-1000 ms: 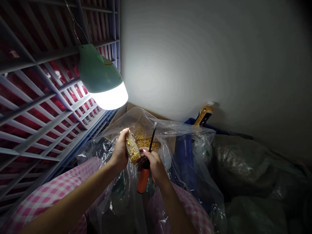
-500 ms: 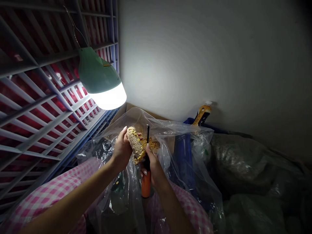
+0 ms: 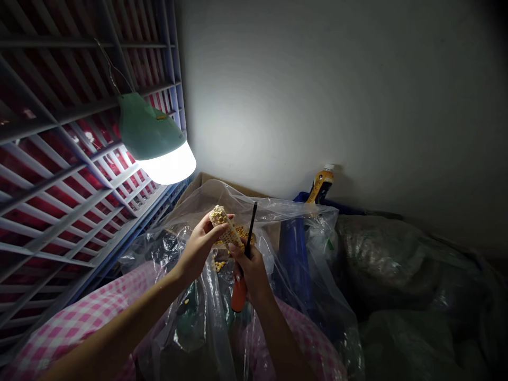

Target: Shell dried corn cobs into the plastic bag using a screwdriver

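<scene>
My left hand (image 3: pixel 200 246) is closed around the upper end of a corn cob (image 3: pixel 227 230), which is mostly stripped of its yellow kernels. A screwdriver with an orange handle (image 3: pixel 238 296) and a black shaft pointing up is gripped in my right hand (image 3: pixel 254 272). The right thumb presses against the lower end of the cob. Loose corn kernels (image 3: pixel 246 234) lie behind and below the cob in a clear plastic bag (image 3: pixel 273 207) that spreads open beneath both hands.
A lit green lamp (image 3: pixel 153 127) hangs by a wire from a slatted plastic crate (image 3: pixel 65 119) on the left. A cardboard box edge (image 3: pixel 242 189) backs the bag. To the right are a blue container (image 3: pixel 292 248), a bottle (image 3: pixel 321 185) and full sacks (image 3: pixel 389 254).
The cob has turned in my left hand, and my right thumb has come onto its lower end. The screwdriver has tilted to the right. More loose kernels show below the cob. The view has shifted slightly.
</scene>
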Action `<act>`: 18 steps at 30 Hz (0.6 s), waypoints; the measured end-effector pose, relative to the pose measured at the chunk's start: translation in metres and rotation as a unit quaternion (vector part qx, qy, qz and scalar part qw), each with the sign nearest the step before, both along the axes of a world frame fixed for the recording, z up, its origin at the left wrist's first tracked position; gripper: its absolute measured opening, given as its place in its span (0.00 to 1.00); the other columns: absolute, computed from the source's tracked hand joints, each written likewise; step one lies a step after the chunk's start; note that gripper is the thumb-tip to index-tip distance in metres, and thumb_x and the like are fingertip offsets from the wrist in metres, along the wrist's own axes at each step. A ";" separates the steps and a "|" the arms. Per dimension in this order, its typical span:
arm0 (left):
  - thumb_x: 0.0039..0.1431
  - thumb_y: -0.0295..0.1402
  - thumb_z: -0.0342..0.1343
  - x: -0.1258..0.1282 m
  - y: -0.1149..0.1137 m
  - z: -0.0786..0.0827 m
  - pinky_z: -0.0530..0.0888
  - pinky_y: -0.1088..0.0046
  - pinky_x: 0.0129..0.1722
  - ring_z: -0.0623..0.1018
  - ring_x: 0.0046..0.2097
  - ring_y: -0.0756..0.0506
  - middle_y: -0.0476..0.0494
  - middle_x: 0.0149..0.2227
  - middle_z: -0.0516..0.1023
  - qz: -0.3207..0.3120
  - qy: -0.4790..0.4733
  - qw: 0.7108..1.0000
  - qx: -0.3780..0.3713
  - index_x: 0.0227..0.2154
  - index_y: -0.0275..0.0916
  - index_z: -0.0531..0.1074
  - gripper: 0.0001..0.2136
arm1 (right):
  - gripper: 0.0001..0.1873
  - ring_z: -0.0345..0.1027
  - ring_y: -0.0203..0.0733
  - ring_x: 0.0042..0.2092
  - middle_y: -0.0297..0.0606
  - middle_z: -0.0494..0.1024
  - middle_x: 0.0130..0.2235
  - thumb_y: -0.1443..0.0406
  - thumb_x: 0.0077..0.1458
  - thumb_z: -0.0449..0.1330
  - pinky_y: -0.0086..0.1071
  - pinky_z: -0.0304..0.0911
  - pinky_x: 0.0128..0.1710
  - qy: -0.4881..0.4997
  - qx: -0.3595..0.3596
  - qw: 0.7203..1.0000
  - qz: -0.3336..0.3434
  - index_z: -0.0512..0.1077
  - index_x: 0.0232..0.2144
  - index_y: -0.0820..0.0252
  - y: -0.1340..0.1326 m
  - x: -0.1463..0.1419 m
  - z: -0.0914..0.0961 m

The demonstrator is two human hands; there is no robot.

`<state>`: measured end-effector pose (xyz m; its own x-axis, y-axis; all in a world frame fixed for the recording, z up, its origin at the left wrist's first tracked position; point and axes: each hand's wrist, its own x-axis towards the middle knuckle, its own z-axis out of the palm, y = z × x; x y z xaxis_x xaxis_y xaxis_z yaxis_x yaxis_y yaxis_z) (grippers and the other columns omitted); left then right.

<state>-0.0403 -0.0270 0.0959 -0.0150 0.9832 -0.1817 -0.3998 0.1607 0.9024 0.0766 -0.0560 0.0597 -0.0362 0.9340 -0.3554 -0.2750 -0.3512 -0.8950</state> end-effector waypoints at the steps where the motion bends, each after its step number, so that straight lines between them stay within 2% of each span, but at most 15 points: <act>1: 0.44 0.34 0.61 0.000 -0.001 0.001 0.69 0.74 0.39 0.73 0.43 0.43 0.39 0.46 0.74 -0.005 0.006 1.000 0.007 0.41 0.36 0.71 0.19 | 0.22 0.50 0.24 0.13 0.25 0.67 0.21 0.54 0.41 0.64 0.22 0.49 0.11 0.002 0.002 1.000 -0.003 0.66 0.37 0.61 0.000 0.001 0.001; 8: 0.37 0.33 0.66 0.001 -0.005 0.013 0.70 0.72 0.42 0.73 0.46 0.40 0.38 0.44 0.76 0.003 0.015 1.000 0.016 0.46 0.36 0.69 0.28 | 0.19 0.47 0.23 0.11 0.23 0.63 0.16 0.54 0.41 0.64 0.21 0.46 0.10 0.034 0.027 0.999 0.011 0.68 0.30 0.61 -0.001 0.005 0.009; 11: 0.38 0.34 0.66 -0.001 -0.006 0.013 0.70 0.72 0.42 0.73 0.46 0.40 0.40 0.44 0.76 -0.021 0.025 0.999 0.042 0.47 0.39 0.70 0.28 | 0.22 0.46 0.24 0.11 0.26 0.63 0.14 0.48 0.42 0.60 0.22 0.46 0.10 0.076 0.011 0.997 0.011 0.66 0.21 0.63 -0.001 0.004 0.015; 14: 0.43 0.38 0.63 -0.002 -0.006 0.015 0.71 0.72 0.37 0.74 0.42 0.42 0.41 0.44 0.76 -0.047 0.037 0.997 0.052 0.49 0.41 0.69 0.27 | 0.27 0.42 0.24 0.11 0.25 0.57 0.11 0.42 0.41 0.55 0.23 0.46 0.11 0.132 -0.026 0.991 0.015 0.64 0.17 0.61 -0.002 0.004 0.022; 16: 0.46 0.41 0.60 -0.002 -0.006 0.018 0.71 0.71 0.36 0.75 0.38 0.43 0.42 0.40 0.76 -0.052 0.037 0.996 0.055 0.49 0.41 0.69 0.25 | 0.29 0.39 0.25 0.11 0.24 0.52 0.11 0.39 0.40 0.50 0.24 0.46 0.12 0.131 -0.007 0.991 0.035 0.62 0.16 0.59 -0.003 0.005 0.027; 18: 0.46 0.43 0.59 0.001 -0.007 0.022 0.70 0.71 0.35 0.75 0.35 0.44 0.43 0.37 0.77 -0.050 0.035 0.996 0.061 0.47 0.40 0.71 0.24 | 0.31 0.36 0.26 0.11 0.25 0.48 0.11 0.37 0.40 0.44 0.25 0.44 0.11 0.089 0.058 0.993 0.057 0.61 0.15 0.57 -0.003 0.007 0.031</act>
<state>-0.0392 -0.0345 0.1179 0.0759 0.9951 -0.0635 -0.3224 0.0848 0.9428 0.0834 -0.0593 0.0908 -0.1974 0.9542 -0.2249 -0.3972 -0.2875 -0.8715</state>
